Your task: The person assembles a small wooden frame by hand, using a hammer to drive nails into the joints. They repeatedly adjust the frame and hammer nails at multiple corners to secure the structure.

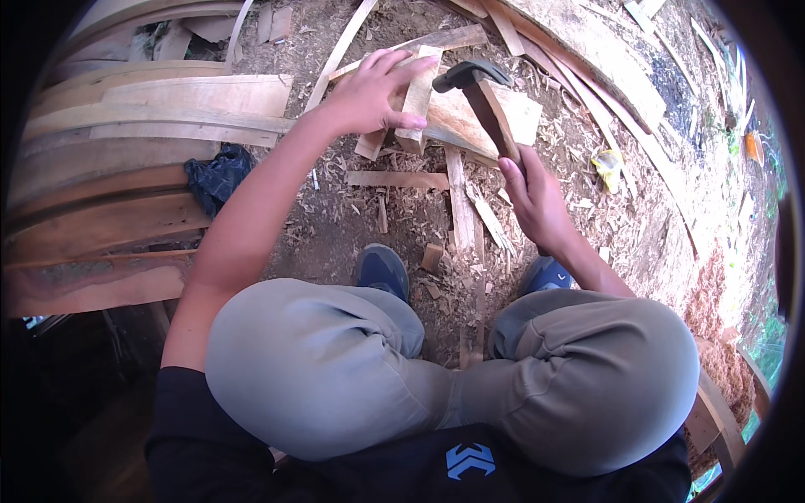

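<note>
My left hand (377, 94) reaches forward to a short pale wooden block (418, 99), its fingers and thumb curved apart and resting against the block. That block sits across the left end of a wider, rough-cut piece of wood (478, 117). In my right hand (537, 197) is a claw hammer (490, 105), gripped round its brown wooden handle. The dark metal head is raised just right of the block, apart from it. Whatever lies under my left palm is hidden.
Planks (184, 109) are stacked on the left, with a dark crumpled plastic bag (220, 178) by them. Wood strips (398, 179) and shavings litter the dirt floor between my shoes. Long slabs (595, 59) lie at the far right, near a yellow wrapper (607, 168).
</note>
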A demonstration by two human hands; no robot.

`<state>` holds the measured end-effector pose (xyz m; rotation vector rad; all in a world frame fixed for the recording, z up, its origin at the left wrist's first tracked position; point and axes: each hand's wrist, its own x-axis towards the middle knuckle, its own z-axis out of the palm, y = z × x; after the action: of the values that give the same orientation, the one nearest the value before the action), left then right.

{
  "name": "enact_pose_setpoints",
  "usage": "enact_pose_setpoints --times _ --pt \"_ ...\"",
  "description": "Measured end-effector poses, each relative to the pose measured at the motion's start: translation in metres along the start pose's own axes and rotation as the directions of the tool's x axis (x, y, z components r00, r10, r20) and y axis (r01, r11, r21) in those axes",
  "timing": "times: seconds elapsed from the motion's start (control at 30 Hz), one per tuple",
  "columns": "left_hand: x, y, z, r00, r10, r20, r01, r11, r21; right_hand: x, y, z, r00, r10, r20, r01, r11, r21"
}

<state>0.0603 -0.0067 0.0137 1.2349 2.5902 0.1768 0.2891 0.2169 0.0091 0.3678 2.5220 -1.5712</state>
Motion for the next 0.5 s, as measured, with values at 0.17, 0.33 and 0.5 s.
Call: enact_pose_setpoints --times 0.17,0.33,0.5 --pt "0.007 -0.018 -0.001 0.995 0.077 0.065 -0.070 0.992 -0.101 0.004 0.002 0.011 0.999 -0.049 -0.024 0.048 0.999 -0.021" --pt "0.014 -0.026 0.004 0.992 0.103 0.073 -0.092 0.986 -0.140 -0.006 0.004 0.019 0.986 -0.098 -0.136 0.106 0.993 0.056" --pt "0.016 -0.028 0.004 0.990 0.114 0.078 -0.101 0.982 -0.158 -0.012 -0.003 0.030 0.980 -0.049 -0.194 0.059 0.997 0.047"
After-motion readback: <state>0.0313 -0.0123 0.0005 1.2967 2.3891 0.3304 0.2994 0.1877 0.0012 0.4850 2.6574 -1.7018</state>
